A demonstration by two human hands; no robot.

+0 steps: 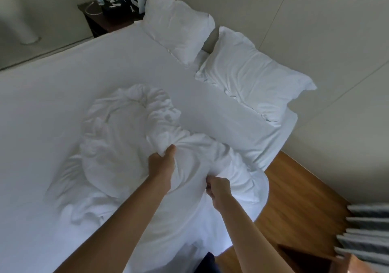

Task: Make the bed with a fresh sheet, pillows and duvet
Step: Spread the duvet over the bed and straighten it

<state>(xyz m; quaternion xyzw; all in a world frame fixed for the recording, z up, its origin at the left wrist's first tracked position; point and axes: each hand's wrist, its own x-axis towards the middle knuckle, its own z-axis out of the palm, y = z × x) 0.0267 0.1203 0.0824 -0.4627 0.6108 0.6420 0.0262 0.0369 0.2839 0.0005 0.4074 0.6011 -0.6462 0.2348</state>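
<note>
Now I grip the bunched white duvet (130,138) lying mid-bed with my left hand (162,161) and right hand (217,188), both fists closed on fabric; best to find corners before spreading.

**Lighting and picture quality: head view**

Light is soft, dim and cool, with a blue-grey cast over the white bedding. The bed sheet (52,104) reads brightest at 9 o'clock and darkens toward 3 o'clock. Shadows are faint and diffuse: a soft one lies in the gap between the two pillows (179,26) at 12 o'clock, and shallow ones sit in the folds of the bunched duvet (126,125). No glare. Detail is soft throughout, with compression smearing on the fabric. Wide-angle distortion bows the wall lines at 1 to 3 o'clock and the bed edge at 10 o'clock. The curtain (368,230) at 4 o'clock is blurred.
</note>
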